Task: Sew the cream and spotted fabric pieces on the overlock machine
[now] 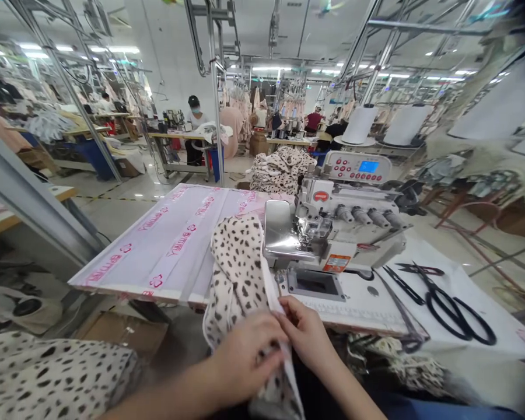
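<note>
Spotted cloth (238, 274) in both hands?

Yes, one long cream strip with dark brown spots and a white edge down its right side.

Where is it?

Over the near edge of the tabletop (170, 245), just left of the sewing machine (336, 221), hanging down toward the person.

Which way does it run?

Its long axis goes near to far, tilted a little, with the far end lying on the tabletop beside the machine.

And the grip?

Narrow on both sides. The left hand (245, 356) and right hand (306, 335) pinch the cloth close together near the white edge.

What else is there, counted?

One machine and two more piles of the same spotted cloth: one at near left (48, 373), one far beyond the machine (280, 169). At right lie one pair of large black scissors (457, 318) and one pair of small snips (420, 269). At least three white thread cones (361, 125) stand behind the machine.
</note>
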`<state>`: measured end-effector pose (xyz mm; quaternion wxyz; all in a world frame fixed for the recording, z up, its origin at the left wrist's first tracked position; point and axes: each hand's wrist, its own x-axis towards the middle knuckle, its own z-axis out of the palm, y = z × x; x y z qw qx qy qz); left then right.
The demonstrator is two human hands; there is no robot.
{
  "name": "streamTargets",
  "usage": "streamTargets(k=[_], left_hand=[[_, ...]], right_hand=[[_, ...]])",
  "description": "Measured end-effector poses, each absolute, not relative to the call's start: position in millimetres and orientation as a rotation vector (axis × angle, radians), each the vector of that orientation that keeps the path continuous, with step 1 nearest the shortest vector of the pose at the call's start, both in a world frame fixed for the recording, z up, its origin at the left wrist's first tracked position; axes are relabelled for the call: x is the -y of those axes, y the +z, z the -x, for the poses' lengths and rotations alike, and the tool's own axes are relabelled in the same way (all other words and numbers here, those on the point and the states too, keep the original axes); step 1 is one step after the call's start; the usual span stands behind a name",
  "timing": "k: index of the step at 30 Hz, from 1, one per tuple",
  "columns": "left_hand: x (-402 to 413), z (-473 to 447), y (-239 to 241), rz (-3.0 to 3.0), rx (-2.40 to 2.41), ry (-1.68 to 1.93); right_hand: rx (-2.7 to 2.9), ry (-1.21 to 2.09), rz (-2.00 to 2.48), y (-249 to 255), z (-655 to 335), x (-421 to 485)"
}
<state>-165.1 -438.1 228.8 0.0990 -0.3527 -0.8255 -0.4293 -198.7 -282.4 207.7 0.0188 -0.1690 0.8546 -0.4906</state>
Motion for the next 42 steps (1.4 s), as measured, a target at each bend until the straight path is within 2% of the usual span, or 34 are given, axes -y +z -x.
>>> streamTargets(k=[3, 6, 13, 20, 30, 42], left_hand=[[457, 196, 243, 0.457, 2.448, -1.286], [464, 228, 246, 0.173, 2.466, -1.335], [475, 246, 234, 0.128, 2.397, -1.741], [493, 241, 233, 0.004, 2.227, -1.971], [530, 222, 233, -0.164, 1.889, -2.164], [561, 207, 219, -0.295, 1.768, -2.259]], right_hand=[[-2.741, -1.438, 0.559, 204, 188, 292], [-2.854, -1.325, 0.672, 203, 180, 308], [-2.930, -1.158, 0.912, 198, 173, 328], [-2.909, -1.186, 0.944, 198, 172, 333], [-2.705, -1.270, 0.940, 221, 174, 339], [-2.573, -1.249, 0.977, 219, 173, 360]])
